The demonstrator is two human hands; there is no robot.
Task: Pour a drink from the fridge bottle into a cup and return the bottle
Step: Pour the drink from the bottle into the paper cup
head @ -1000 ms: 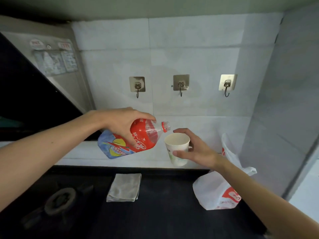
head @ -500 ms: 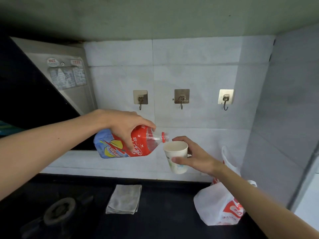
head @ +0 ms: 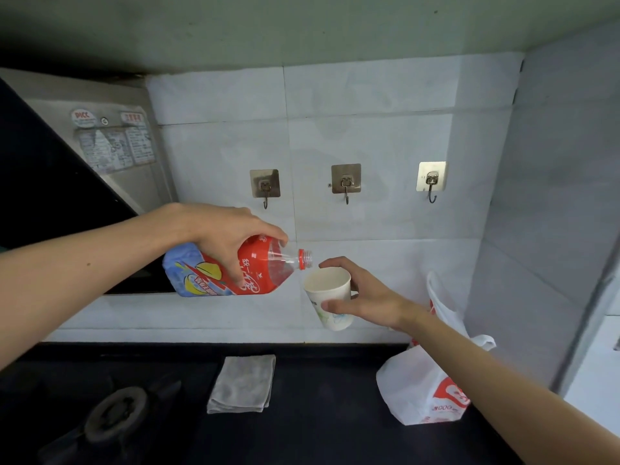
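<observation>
Step in hand: the pour. The left hand [head: 221, 236] is wrapped around the clear plastic drink bottle with the red, blue and yellow wrapper [head: 231, 271], thumb towards the camera and fingers over the top, clamped on the body behind the shoulder. The bottle lies close to horizontal, held in the air above the black hob surface [head: 318, 414], its uncapped mouth and red neck ring pointing right and standing just above the near rim of the white paper cup [head: 330, 298]. The right hand [head: 365, 297] holds that cup aloft, thumb across its front and fingers curled round the back, closed on the wall below the rim. The cup leans slightly towards the bottle.

No stream can be made out at the mouth, and the cup's interior reads pale; whether liquid has reached it cannot be told. The clear shoulder of the bottle looks mostly empty (the level appears low), so I judge that a steeper tilt will be called for to bring drink to the mouth, with the neck kept over the cup's opening and the cup held steady.

Below lie a folded grey cloth [head: 243, 384] and a white plastic carrier bag with red print [head: 426, 387], both clear of the pour. Capping and returning the bottle remain outstanding
</observation>
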